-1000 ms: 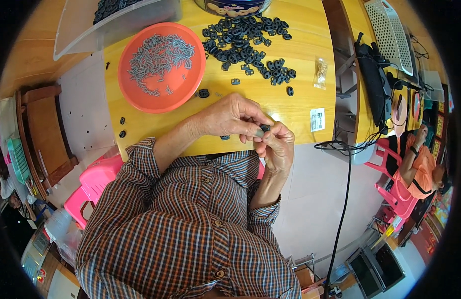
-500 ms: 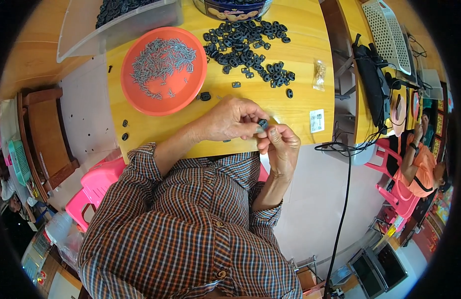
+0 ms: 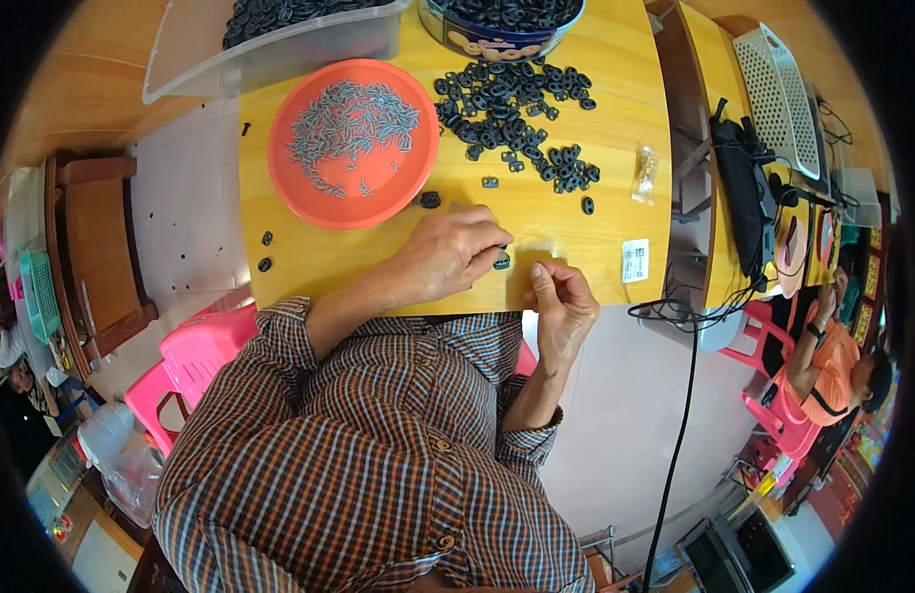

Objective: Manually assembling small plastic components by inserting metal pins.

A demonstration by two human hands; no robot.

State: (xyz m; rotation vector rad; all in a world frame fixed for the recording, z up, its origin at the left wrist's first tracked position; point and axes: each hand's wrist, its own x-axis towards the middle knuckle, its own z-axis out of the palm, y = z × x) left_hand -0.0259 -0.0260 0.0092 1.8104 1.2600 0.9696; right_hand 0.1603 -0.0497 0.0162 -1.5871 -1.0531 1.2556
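The yellow table (image 3: pixel 616 128) carries the whole job; at its far left stands a translucent bin (image 3: pixel 314 54) with a mass of black parts in it; the orange-red plate (image 3: pixel 388 190) holds plenty of what look like short metal springs (image 3: pixel 349 128); the round blue tin (image 3: pixel 499 47) also contains many black parts, though whether any there are finished cannot be told; a broad spread of loose cord-lock pieces (image 3: pixel 497 104) lies before the tin, so much seems left; the left hand (image 3: pixel 450 255) has its fingers curled, their tips at one black cord lock (image 3: pixel 502 260), gripped or merely touched, I cannot tell; the right hand (image 3: pixel 564 308), just apart, bends thumb and forefinger together, and whether they pinch anything is unclear.
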